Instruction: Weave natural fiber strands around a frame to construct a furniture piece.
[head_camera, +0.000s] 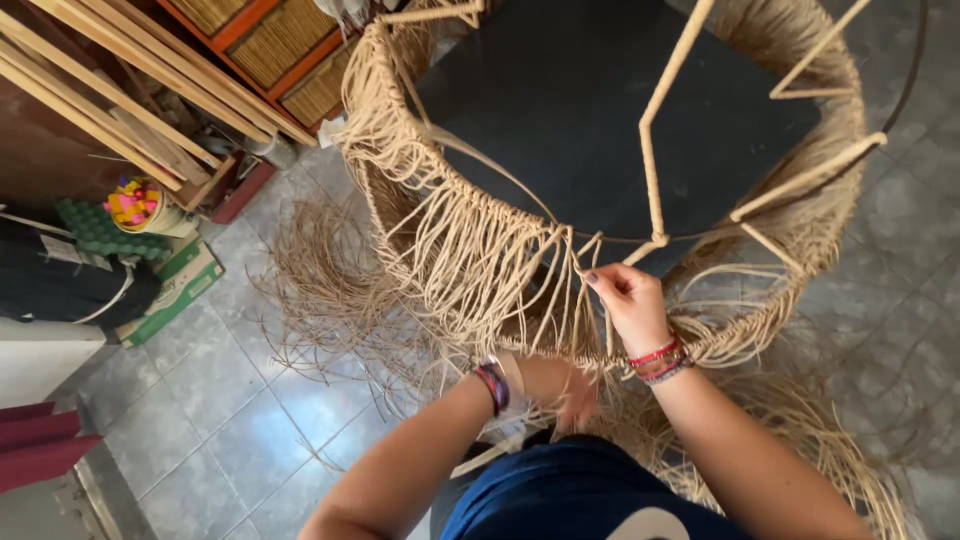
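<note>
A large round frame (655, 120) wrapped in pale straw cord stands in front of me, with woven cord strands (470, 250) hanging along its near rim. My right hand (625, 300) is pinched on a strand at the rim, just under a wrapped upright rod. My left hand (565, 385) is lower, below the rim behind the hanging strands, its fingers closed among the fibres; what it holds is partly hidden. Both wrists wear bracelets. A dark panel (600, 110) shows inside the frame.
Loose straw fibres (330, 290) lie spread on the grey tiled floor (230, 430), left and right of the frame. Wooden slats (120, 80) lean at the upper left beside an orange shelf with baskets (270, 40). A tub of colourful bits (135, 205) sits on boxes.
</note>
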